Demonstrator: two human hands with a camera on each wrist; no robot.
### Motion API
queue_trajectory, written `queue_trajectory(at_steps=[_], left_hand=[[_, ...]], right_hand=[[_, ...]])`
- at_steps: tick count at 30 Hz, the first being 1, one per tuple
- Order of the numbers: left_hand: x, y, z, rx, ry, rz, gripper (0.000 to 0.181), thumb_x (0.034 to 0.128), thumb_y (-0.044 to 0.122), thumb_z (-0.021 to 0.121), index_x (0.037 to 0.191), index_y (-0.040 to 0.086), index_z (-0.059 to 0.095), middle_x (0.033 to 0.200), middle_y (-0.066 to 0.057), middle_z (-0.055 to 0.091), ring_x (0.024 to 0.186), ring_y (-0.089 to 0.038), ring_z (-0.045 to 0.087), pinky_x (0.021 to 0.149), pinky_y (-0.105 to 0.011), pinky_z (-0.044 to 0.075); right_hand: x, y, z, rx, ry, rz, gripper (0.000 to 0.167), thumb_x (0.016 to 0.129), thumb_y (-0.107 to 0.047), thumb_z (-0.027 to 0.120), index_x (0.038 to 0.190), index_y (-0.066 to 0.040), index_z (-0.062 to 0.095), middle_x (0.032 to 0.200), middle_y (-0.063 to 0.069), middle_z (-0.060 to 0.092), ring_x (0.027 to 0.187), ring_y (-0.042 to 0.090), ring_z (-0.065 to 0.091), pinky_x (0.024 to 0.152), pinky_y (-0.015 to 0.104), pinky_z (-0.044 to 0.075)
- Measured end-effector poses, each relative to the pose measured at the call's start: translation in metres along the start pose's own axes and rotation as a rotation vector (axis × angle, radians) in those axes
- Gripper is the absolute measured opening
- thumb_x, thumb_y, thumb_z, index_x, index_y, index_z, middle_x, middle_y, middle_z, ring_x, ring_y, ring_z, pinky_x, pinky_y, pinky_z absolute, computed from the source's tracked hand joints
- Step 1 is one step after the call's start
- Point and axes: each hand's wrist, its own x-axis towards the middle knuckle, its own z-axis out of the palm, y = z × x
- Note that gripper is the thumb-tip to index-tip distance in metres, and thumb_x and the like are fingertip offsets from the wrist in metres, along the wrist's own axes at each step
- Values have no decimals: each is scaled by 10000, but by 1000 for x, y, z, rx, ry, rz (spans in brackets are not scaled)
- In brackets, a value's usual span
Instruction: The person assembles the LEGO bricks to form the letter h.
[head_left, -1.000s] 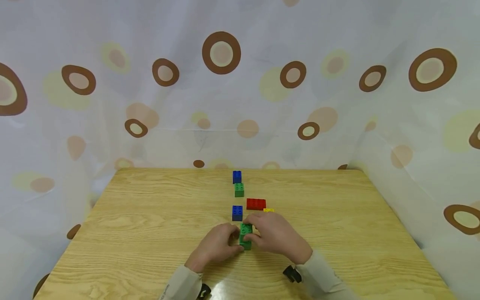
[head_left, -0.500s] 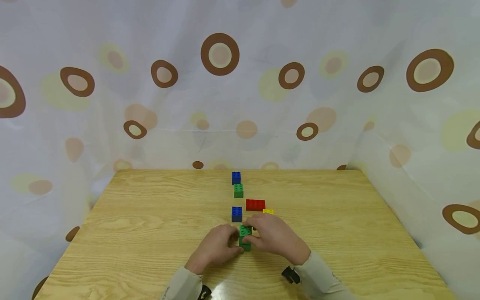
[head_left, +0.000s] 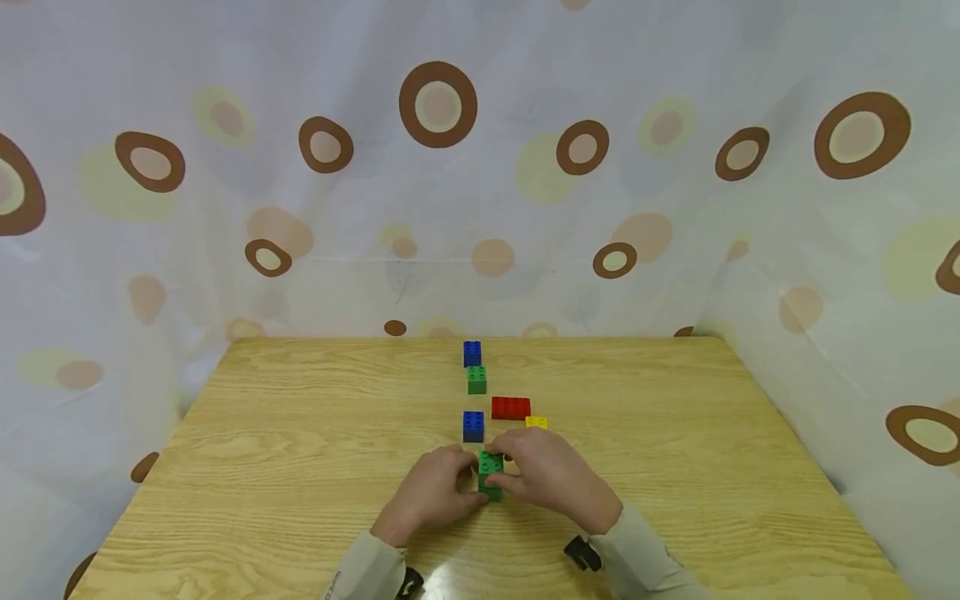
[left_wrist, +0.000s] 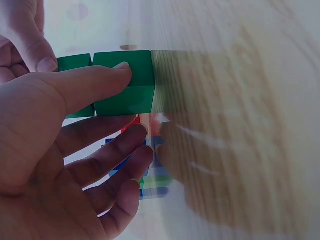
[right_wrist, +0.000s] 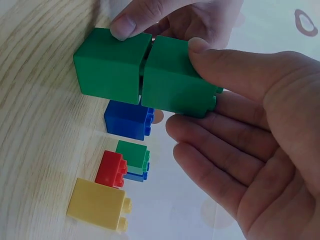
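Note:
Two green toy bricks stand one above the other near the front middle of the table. My left hand (head_left: 435, 487) pinches the lower green brick (right_wrist: 107, 65), its thumb on the near side. The upper green brick (right_wrist: 172, 75) is between the thumb and fingers of my right hand (head_left: 551, 475). A thin gap shows between the two bricks in the right wrist view, a little wider at one edge. Just behind them is a blue brick (head_left: 473, 427), which neither hand touches in the head view.
A red brick (head_left: 511, 408) and a yellow brick (head_left: 536, 422), partly hidden by the right hand, lie behind on the right. Farther back are another green brick (head_left: 477, 380) and another blue brick (head_left: 472, 353). A patterned curtain (head_left: 480, 167) surrounds the wooden table (head_left: 315, 400).
The upper green brick has shifted slightly towards the person, covering more of the lower one in the head view. Both hands keep nearly the same place and hold.

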Motion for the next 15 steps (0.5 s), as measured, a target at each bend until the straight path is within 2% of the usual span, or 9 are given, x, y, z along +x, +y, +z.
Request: queue_trajectory(at_steps=[10, 15], left_hand=[[1, -2, 1, 17, 0, 12, 240, 835, 292, 838, 991, 145, 730, 832, 54, 587, 728, -92, 467, 654, -241, 405], [2, -6, 1, 26, 4, 22, 248, 837, 310, 838, 998, 152, 738, 839, 79, 587, 749, -85, 476, 685, -240, 418]], right_hand=[[1, -5, 0, -15, 6, 14, 305, 834, -314, 849, 1037, -107, 755, 960, -13, 752, 819, 121, 666, 729, 250, 571], [3, -5, 4, 48, 29, 64, 258, 806, -291, 874, 968, -131, 754, 889, -42, 723, 768, 113, 637, 664, 223, 530]])
